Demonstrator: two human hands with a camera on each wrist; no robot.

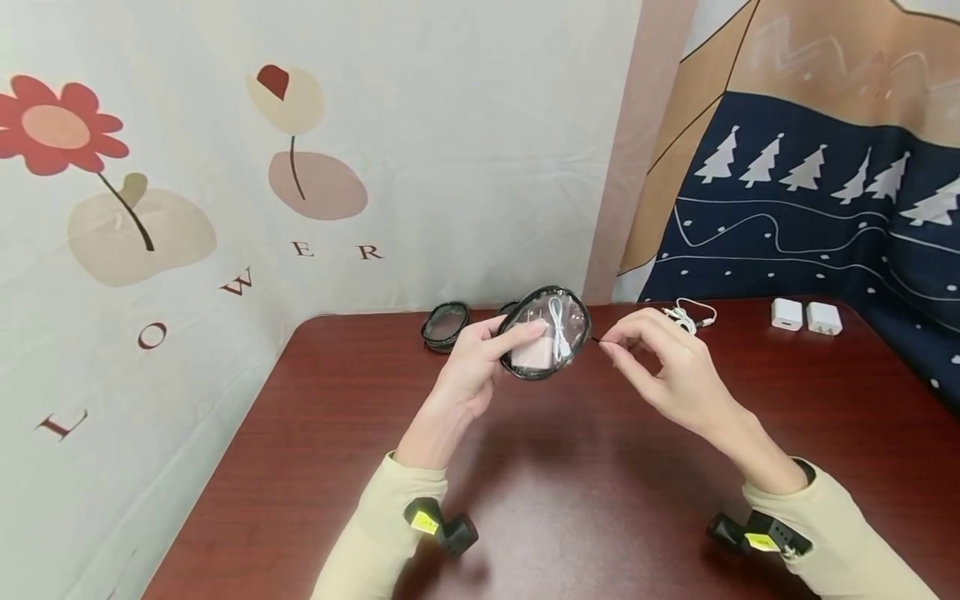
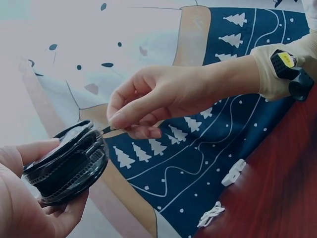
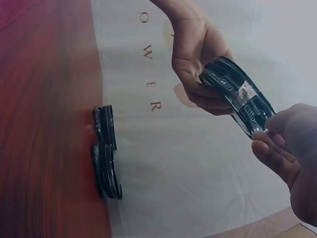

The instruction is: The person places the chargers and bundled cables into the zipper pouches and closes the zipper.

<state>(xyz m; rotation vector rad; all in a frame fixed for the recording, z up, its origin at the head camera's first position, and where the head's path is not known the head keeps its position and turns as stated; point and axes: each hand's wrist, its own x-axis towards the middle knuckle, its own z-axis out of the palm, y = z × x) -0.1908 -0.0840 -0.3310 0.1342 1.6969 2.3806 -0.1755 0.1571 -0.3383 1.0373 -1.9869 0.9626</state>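
My left hand (image 1: 480,358) grips a round clear zip pouch (image 1: 542,367) with black trim, its thumb lying across the clear face. Through that face I see a white charger (image 1: 528,357) and a coiled white cable (image 1: 558,329). At the pouch's right edge, my right hand (image 1: 671,367) pinches a thin black zipper pull (image 2: 108,130) between thumb and forefinger. The black zip band faces the right hand in the left wrist view. Whether the zip is fully closed cannot be told. Both hands hold the pouch above the table.
Two more round black-trimmed pouches (image 3: 105,171) stand at the table's back edge by the wall cloth; the held pouch partly covers one in the head view. White cables (image 1: 686,317) and two white chargers (image 1: 786,314) lie at the back right of the reddish-brown table (image 1: 322,467).
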